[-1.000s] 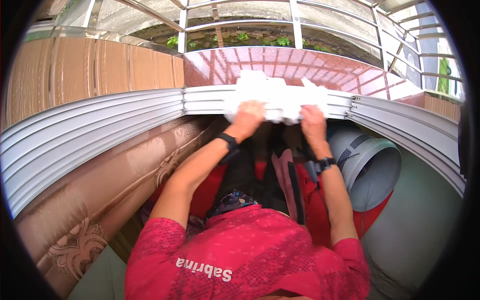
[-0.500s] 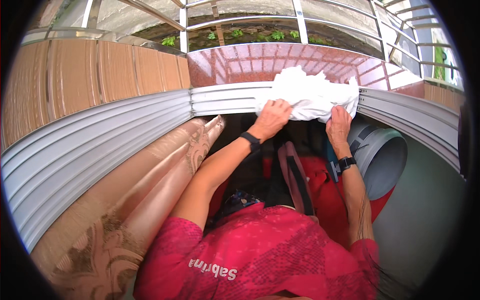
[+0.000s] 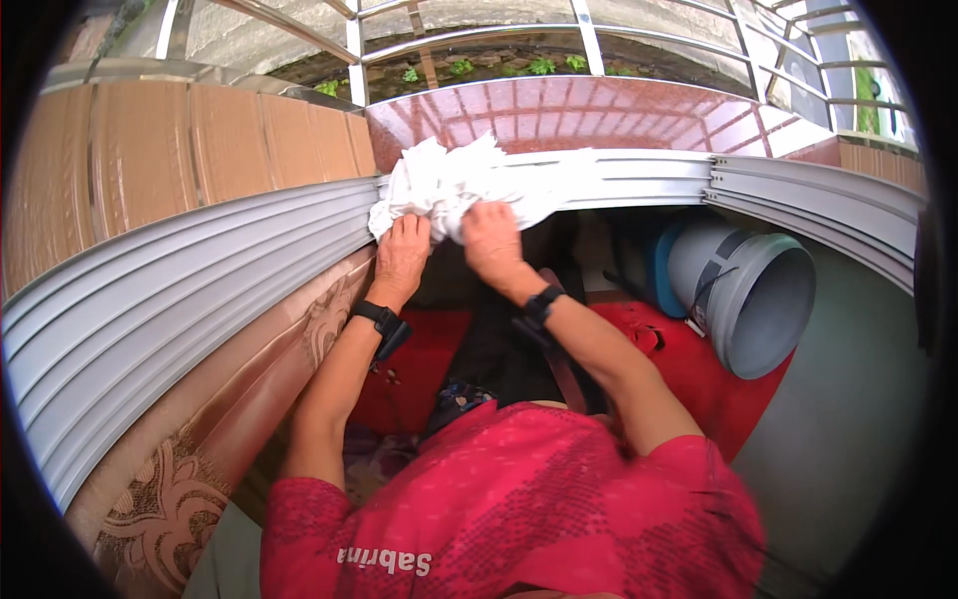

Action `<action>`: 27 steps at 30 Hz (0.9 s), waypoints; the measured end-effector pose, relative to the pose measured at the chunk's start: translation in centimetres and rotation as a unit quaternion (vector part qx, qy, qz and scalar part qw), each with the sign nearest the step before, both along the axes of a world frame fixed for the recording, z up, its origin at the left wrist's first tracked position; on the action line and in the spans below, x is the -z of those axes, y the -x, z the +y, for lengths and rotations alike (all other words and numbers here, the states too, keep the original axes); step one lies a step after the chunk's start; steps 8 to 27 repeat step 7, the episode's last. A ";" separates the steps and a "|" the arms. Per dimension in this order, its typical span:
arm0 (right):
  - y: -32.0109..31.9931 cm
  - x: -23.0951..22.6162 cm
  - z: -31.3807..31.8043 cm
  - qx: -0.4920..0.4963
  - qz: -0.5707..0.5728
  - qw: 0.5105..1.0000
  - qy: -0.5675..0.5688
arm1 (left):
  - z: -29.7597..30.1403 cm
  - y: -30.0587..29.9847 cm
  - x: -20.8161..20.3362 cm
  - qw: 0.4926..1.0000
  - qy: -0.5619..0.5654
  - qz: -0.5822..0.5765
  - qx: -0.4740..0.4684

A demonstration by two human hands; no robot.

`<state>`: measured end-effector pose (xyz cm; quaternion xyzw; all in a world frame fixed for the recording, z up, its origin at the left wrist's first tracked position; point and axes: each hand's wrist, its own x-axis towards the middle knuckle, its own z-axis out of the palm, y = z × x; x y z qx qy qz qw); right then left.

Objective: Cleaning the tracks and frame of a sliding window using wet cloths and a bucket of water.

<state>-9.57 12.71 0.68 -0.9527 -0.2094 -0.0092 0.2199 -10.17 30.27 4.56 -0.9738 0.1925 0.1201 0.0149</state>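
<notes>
A crumpled white cloth (image 3: 439,180) lies bunched over the left end of the white window track (image 3: 639,180), partly on the reddish stone sill beyond. My left hand (image 3: 402,258) grips its near edge by the left corner of the frame, fingers curled into the fabric. Close beside it, my right hand (image 3: 493,243) is closed on the cloth's near side and slightly blurred. Both sets of fingertips are partly hidden in the folds.
Metal railings (image 3: 589,40) stand beyond the glossy stone sill (image 3: 599,110). A patterned satin curtain (image 3: 170,509) hangs at left beside the ribbed side frame (image 3: 190,270). On the right, a grey bucket (image 3: 763,309) lies tipped over red fabric (image 3: 639,329).
Both hands have slid the white cloth leftward along the track, from its right end to the left corner. The right part of the track is now uncovered.
</notes>
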 end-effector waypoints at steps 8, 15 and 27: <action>-0.3 1.4 -5.0 -0.018 0.154 0.943 -0.294 | -1.3 -0.3 1.0 0.978 0.163 -0.069 -0.115; -0.3 1.4 -5.0 -0.018 0.154 0.943 -0.294 | -1.3 -0.3 1.0 0.978 0.163 -0.069 -0.115; -0.3 1.4 -5.0 -0.018 0.154 0.943 -0.294 | -1.3 -0.3 1.0 0.978 0.163 -0.069 -0.115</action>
